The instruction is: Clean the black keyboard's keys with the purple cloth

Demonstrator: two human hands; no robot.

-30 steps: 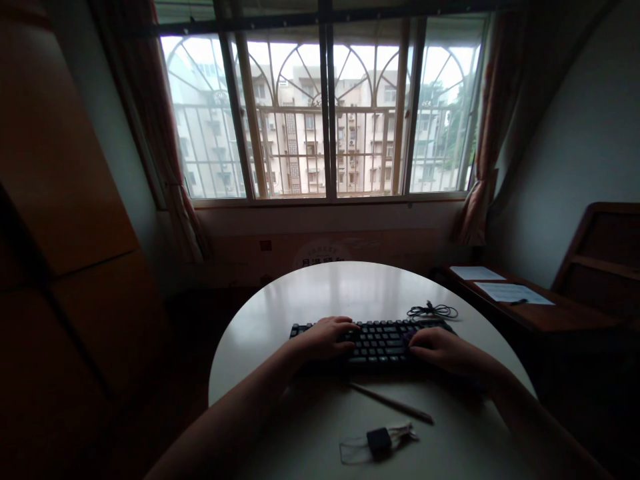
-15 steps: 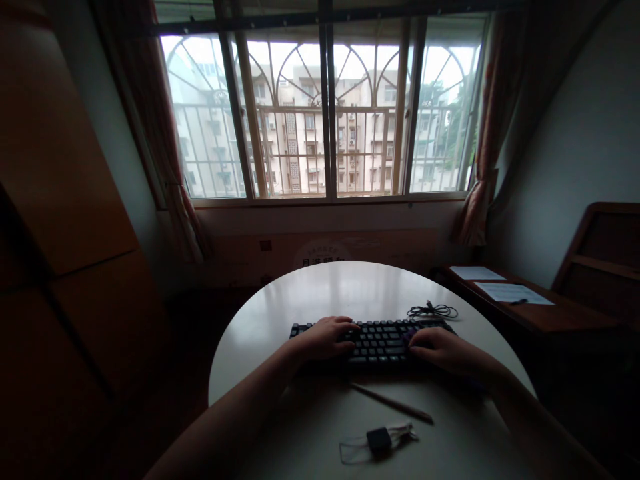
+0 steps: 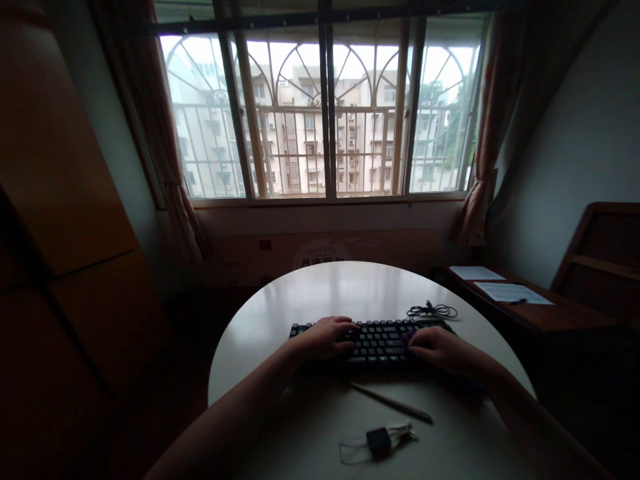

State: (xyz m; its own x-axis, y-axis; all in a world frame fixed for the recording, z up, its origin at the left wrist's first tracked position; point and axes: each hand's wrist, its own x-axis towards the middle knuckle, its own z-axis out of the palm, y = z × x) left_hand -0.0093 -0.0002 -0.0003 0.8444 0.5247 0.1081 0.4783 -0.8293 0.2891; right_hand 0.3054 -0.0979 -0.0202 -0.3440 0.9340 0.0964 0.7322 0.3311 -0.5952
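Note:
A black keyboard [image 3: 383, 343] lies across the round white table. My left hand [image 3: 327, 337] rests over its left part, fingers stretched out over the keys. At the right part, my right hand [image 3: 437, 347] is closed, thumb and fingers together, against a small dark purplish thing [image 3: 409, 335] too dim to name. Several keys under both hands are hidden. In front of the keyboard lies a thin stick-like tool [image 3: 393, 403]. Nearer to me is a small black block with wire loops [image 3: 379, 441], which looks like a keycap puller.
A coiled black cable [image 3: 433, 311] lies behind the keyboard's right end. The white table [image 3: 280, 300] has a curved edge. To the right stand a wooden surface with paper sheets [image 3: 515, 293] and a chair [image 3: 605, 253]. A wooden cabinet [image 3: 65, 167] is on the left.

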